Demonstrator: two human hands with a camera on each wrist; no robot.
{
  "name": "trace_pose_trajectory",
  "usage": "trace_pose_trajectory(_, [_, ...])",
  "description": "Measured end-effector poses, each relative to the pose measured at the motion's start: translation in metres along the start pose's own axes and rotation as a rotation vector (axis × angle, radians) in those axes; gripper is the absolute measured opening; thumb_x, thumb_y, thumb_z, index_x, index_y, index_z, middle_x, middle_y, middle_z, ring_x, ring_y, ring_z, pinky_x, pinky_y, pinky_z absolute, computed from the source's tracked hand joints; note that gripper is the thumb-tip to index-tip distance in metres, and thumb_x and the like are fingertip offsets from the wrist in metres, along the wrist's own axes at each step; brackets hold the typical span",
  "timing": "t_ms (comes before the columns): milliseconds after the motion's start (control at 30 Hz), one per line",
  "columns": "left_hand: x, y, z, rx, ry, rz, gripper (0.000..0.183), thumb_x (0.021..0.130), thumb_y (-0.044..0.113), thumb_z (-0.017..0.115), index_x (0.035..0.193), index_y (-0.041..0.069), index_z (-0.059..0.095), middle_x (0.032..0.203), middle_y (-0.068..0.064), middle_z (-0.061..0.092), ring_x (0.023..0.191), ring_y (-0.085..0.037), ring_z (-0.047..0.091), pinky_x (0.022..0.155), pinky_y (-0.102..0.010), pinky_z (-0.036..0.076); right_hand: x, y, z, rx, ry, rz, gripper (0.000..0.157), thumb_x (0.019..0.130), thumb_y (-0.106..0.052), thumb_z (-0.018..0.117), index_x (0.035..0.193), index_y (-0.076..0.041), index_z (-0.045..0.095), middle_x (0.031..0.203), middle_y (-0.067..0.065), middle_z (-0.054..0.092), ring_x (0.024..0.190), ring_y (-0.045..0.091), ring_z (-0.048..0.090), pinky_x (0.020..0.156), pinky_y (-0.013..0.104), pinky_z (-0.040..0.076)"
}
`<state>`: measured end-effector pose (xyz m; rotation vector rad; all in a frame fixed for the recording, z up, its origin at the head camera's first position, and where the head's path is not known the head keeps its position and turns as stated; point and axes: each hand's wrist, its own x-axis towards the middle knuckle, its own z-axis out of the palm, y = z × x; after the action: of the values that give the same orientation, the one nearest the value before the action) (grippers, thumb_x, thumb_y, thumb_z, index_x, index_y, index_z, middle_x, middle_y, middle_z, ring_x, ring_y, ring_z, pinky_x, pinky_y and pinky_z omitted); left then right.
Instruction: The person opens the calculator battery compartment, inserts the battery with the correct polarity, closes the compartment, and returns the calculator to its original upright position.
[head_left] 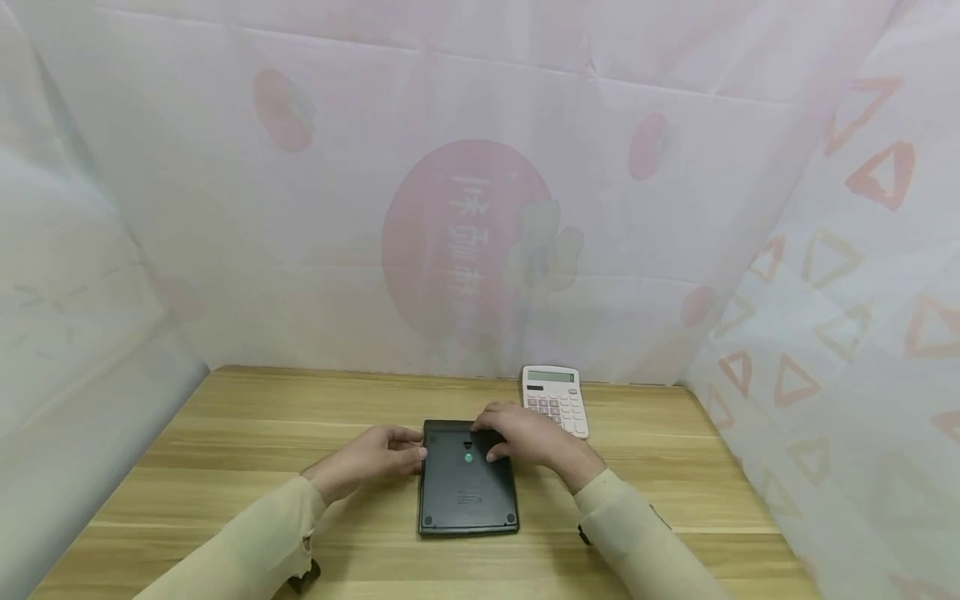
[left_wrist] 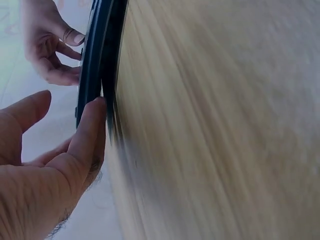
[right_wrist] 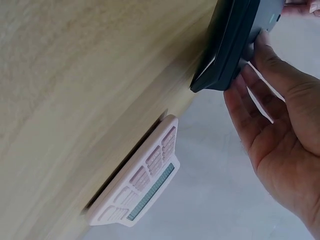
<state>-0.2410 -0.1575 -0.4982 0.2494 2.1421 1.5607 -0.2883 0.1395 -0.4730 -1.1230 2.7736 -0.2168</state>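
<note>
A black calculator (head_left: pixel 468 487) lies back side up on the wooden table, with small round feet at its corners and a green round sticker. At its left edge is my left hand (head_left: pixel 375 458); in the left wrist view, fingertips (left_wrist: pixel 96 102) meet the calculator's side while the thumb stands apart from it. My right hand (head_left: pixel 532 437) reaches over the upper right part, thumb and fingertips on the back near the sticker. The right wrist view has its thumb (right_wrist: pixel 265 42) on the back and the other fingers at the far end.
A pale pink calculator (head_left: pixel 558 400) lies face up beyond my right hand, near the table's back edge. Patterned cloth walls (head_left: pixel 322 217) stand behind and at both sides of the table (head_left: pixel 247 433).
</note>
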Motion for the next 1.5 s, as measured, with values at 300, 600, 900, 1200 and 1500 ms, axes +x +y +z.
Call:
trace_pose_trajectory(300, [0.004, 0.005, 0.007, -0.019, 0.113, -0.034, 0.073, 0.097, 0.028, 0.079, 0.154, -0.002, 0.046, 0.137, -0.019, 0.063, 0.116, -0.022, 0.069, 0.099, -0.038, 0.063, 0.002, -0.003, 0.002, -0.017, 0.036, 0.049, 0.053, 0.092, -0.035, 0.081, 0.141, -0.022, 0.065, 0.137, -0.004, 0.068, 0.128, 0.013, 0.064, 0.109, 0.034, 0.057])
trace_pose_trajectory(600, [0.007, 0.012, 0.008, -0.024, 0.198, -0.087, 0.068, 0.093, 0.031, 0.083, 0.145, -0.002, 0.055, 0.128, -0.017, 0.066, 0.105, -0.021, 0.071, 0.091, -0.036, 0.064, 0.009, -0.006, 0.004, -0.011, 0.074, 0.056, 0.053, 0.091, -0.033, 0.082, 0.14, -0.021, 0.065, 0.136, -0.003, 0.068, 0.125, 0.014, 0.065, 0.106, 0.034, 0.058])
trace_pose_trajectory(900, [0.01, 0.008, -0.006, -0.022, 0.231, -0.088, 0.057, 0.096, 0.026, 0.079, 0.142, -0.001, 0.058, 0.117, -0.015, 0.069, 0.098, -0.019, 0.074, 0.088, -0.039, 0.067, 0.013, -0.009, 0.008, 0.034, 0.116, 0.034, 0.052, 0.095, -0.037, 0.077, 0.143, -0.02, 0.063, 0.14, -0.002, 0.067, 0.129, 0.015, 0.065, 0.109, 0.036, 0.057])
trace_pose_trajectory(1200, [0.005, 0.023, -0.026, -0.016, 0.228, -0.052, 0.06, 0.097, 0.024, 0.078, 0.146, 0.002, 0.054, 0.12, -0.015, 0.065, 0.099, -0.019, 0.072, 0.091, -0.037, 0.067, 0.015, -0.012, 0.005, 0.033, 0.203, 0.048, 0.042, 0.104, -0.035, 0.067, 0.142, -0.019, 0.063, 0.137, -0.003, 0.069, 0.126, 0.015, 0.067, 0.108, 0.035, 0.058])
trace_pose_trajectory(1500, [-0.009, 0.052, -0.038, 0.244, 0.324, 0.103, 0.06, 0.096, 0.035, 0.078, 0.147, 0.011, 0.057, 0.117, -0.011, 0.067, 0.096, -0.018, 0.069, 0.081, -0.036, 0.066, 0.015, -0.01, -0.006, 0.159, 0.389, 0.077, 0.036, 0.107, -0.032, 0.063, 0.14, -0.017, 0.065, 0.14, 0.002, 0.069, 0.125, 0.022, 0.07, 0.104, 0.037, 0.061])
